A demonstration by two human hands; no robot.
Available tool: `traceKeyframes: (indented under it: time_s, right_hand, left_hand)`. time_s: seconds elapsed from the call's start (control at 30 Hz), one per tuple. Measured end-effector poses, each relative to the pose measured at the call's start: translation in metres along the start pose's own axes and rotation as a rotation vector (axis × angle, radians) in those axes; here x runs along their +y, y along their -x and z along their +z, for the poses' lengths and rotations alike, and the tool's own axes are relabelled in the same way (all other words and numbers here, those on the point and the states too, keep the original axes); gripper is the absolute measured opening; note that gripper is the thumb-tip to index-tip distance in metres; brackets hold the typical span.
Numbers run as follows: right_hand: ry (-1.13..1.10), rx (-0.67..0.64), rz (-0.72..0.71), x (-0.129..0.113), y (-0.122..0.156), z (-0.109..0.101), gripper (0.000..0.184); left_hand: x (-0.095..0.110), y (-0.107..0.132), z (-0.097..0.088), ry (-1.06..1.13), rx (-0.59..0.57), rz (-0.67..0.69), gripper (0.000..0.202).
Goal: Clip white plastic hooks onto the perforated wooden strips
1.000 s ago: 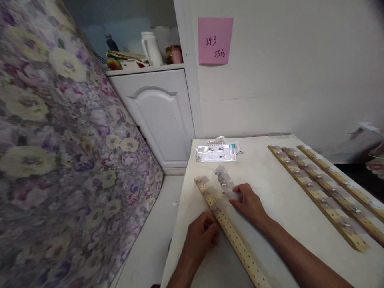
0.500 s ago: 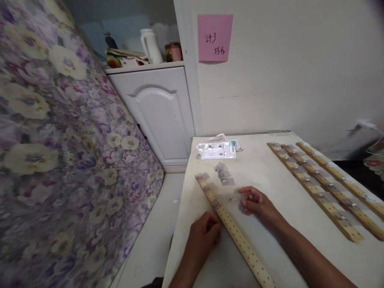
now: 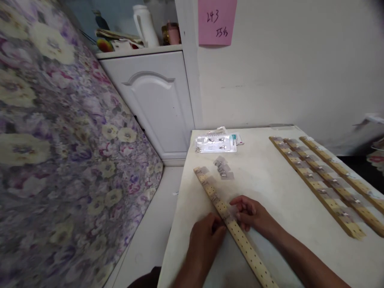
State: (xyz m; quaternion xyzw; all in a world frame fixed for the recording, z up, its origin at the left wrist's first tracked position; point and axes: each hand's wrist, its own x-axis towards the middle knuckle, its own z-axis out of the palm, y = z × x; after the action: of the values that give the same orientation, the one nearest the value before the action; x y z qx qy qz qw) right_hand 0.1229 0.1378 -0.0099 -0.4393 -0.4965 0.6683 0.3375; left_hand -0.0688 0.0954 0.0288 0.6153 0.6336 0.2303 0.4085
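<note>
Perforated strip partly filled: tabs at the far end, bare holes at the near end

A single perforated strip (image 3: 250, 254) lies aslant on the bench (image 3: 255, 160), between the two hands, its near end running out of view. Three fitted tabs (image 3: 215, 197), clear with metal clips, sit across its far portion. A fourth, the clear tab (image 3: 231, 211), stands over the strip just nearer than these; the right hand (image 3: 250, 214) grasps it by its right edge between thumb and fingers. Whether its clip is seated cannot be told. The left hand (image 3: 207, 236) rests at the strip's left edge, fingers curled and fingertips beside the fourth position; whether it pinches anything is hidden.

Below this position, the rows of holes are bare as far as the strip can be seen. This stretch appears to be the unfilled part, and the filling of this strip may be judged to be in its early portion. A small overlapping group of loose tabs (image 3: 222, 170) lies to the right of the strip's far end, apart from both hands.

For comparison, three strips (image 3: 333, 204) at the right side of the bench bear similar tabs along most of their visible length. A blister pack (image 3: 216, 144) containing metal clips lies near the far edge.
</note>
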Motion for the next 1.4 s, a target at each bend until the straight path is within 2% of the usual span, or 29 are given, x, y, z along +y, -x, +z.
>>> traceKeyframes:
  time_s: [0.3, 0.77, 1.4]
  right_hand:
    - [0.074, 0.019, 0.020, -0.004, -0.001, 0.007, 0.028]
    - [0.125, 0.061, 0.033, -0.008, 0.000, 0.009, 0.031]
    - [0.171, 0.114, -0.017, -0.010, 0.000, 0.015, 0.023]
  left_hand:
    - [0.000, -0.002, 0.001, -0.005, 0.002, 0.032, 0.015]
    - [0.004, -0.003, 0.000, -0.046, 0.011, 0.010, 0.015]
    - [0.004, -0.005, 0.001, -0.047, 0.001, 0.011, 0.013]
